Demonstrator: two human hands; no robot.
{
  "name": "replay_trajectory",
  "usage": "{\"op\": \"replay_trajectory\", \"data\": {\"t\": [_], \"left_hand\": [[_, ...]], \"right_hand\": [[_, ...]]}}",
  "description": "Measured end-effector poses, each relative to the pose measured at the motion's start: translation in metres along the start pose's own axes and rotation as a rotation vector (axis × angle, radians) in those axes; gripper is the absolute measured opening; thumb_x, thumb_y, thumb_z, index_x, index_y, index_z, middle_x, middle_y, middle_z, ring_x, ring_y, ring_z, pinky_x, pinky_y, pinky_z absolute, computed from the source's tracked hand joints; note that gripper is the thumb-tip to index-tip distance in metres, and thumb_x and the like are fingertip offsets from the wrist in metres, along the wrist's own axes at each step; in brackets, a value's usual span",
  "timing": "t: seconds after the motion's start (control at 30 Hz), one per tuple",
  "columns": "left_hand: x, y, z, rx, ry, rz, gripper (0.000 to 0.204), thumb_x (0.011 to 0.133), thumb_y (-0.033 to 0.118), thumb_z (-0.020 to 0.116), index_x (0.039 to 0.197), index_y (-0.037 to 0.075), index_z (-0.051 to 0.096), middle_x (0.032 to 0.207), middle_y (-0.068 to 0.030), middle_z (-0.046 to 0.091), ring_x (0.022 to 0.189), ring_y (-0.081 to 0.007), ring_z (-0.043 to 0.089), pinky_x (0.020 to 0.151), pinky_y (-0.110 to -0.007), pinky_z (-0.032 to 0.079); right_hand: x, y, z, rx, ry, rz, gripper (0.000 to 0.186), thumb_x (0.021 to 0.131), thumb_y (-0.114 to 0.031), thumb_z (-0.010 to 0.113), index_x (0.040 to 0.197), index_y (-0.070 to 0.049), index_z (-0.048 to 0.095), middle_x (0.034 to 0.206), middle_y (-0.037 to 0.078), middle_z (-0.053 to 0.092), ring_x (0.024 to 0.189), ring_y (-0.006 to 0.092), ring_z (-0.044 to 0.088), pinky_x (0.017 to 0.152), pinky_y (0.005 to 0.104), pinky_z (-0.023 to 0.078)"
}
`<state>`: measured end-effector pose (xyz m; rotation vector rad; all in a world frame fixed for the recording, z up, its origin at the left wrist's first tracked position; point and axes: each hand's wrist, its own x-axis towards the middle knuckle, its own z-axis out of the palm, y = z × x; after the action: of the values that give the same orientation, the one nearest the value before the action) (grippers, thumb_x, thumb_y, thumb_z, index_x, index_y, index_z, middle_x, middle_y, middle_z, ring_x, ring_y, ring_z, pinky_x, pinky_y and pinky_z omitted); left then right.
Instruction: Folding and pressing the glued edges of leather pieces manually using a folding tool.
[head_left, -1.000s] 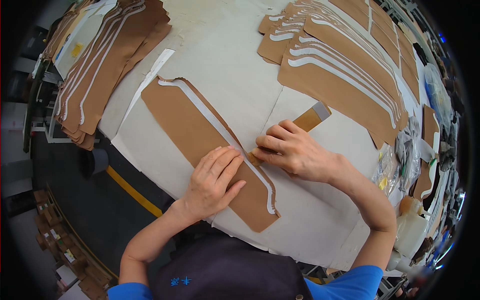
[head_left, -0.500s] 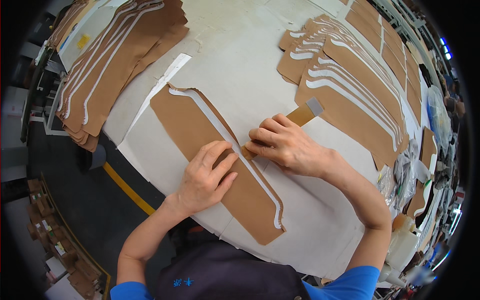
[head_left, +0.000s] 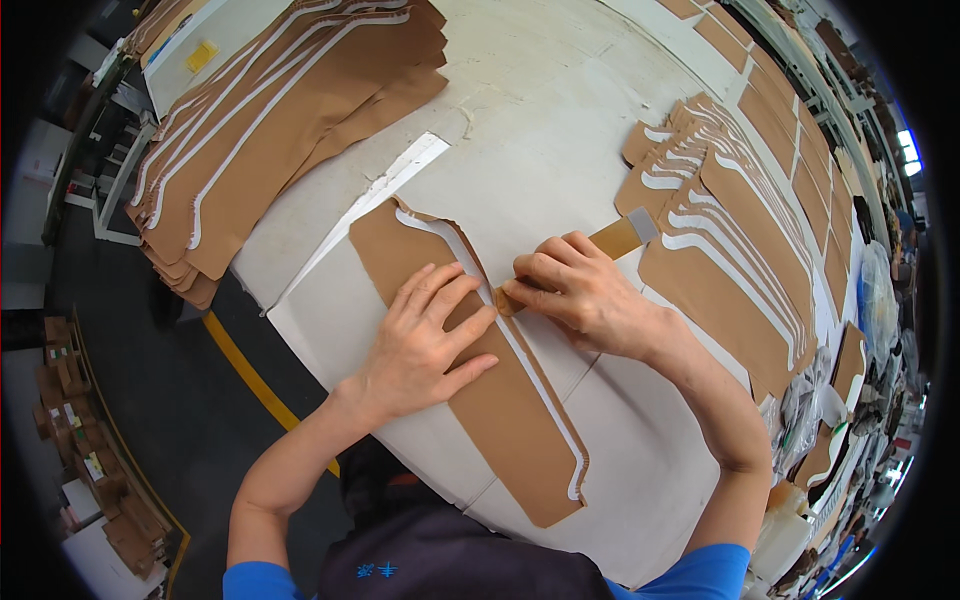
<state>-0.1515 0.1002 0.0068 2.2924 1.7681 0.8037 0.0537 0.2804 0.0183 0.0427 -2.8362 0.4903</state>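
A brown piece (head_left: 510, 450) with a narrow white strip along its raised, folded right edge lies lengthwise before me. My left hand (head_left: 430, 340) rests on it with fingers spread, their tips beside the strip. My right hand (head_left: 580, 300) grips a flat tan bar (head_left: 615, 240) with a grey end; the bar's lower tip presses at the folded edge, just right of my left fingertips.
The pale worktable (head_left: 550, 130) carries stacks of similar brown pieces at upper left (head_left: 340, 90) and right (head_left: 720, 280). A white paper strip (head_left: 420, 150) lies behind my piece. Plastic bags (head_left: 875, 290) and a container (head_left: 785, 530) crowd the right edge; cartons (head_left: 110, 500) stand lower left.
Both hands have moved along the brown piece toward its far end, and my left fingers have spread wider. The whole view has shifted, with the piece now lower and further right in the picture.
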Motion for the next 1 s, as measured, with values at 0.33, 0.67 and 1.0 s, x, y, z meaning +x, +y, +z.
{"op": "replay_trajectory", "data": {"t": [0.33, 0.67, 1.0], "left_hand": [[0.008, -0.031, -0.002, 0.020, 0.037, -0.039, 0.067, 0.081, 0.039, 0.088, 0.129, -0.002, 0.064, 0.142, -0.0177, 0.056, 0.135, -0.0382, 0.051, 0.112, -0.050, 0.045], [-0.002, -0.024, -0.003, -0.027, 0.017, -0.082, 0.068, 0.078, 0.038, 0.090, 0.128, -0.001, 0.064, 0.144, -0.0175, 0.056, 0.130, -0.0373, 0.053, 0.109, -0.050, 0.045], [-0.035, 0.005, -0.001, 0.023, -0.007, -0.108, 0.064, 0.082, 0.045, 0.086, 0.128, 0.004, 0.067, 0.152, -0.0201, 0.051, 0.132, -0.0357, 0.050, 0.107, -0.052, 0.039]], "right_hand": [[0.034, 0.027, 0.006, -0.011, 0.043, -0.022, 0.044, 0.071, 0.004, 0.074, 0.113, -0.007, 0.072, 0.113, 0.004, 0.061, 0.103, 0.0231, 0.058, 0.086, 0.0361, 0.045], [0.046, 0.023, 0.004, 0.027, -0.020, -0.026, 0.050, 0.074, 0.000, 0.075, 0.123, -0.006, 0.074, 0.116, 0.009, 0.066, 0.101, 0.0271, 0.061, 0.086, 0.0404, 0.046], [0.031, -0.012, 0.007, -0.004, -0.029, -0.018, 0.047, 0.067, -0.002, 0.076, 0.115, -0.003, 0.071, 0.115, 0.006, 0.059, 0.100, 0.0247, 0.056, 0.087, 0.0374, 0.045]]}}
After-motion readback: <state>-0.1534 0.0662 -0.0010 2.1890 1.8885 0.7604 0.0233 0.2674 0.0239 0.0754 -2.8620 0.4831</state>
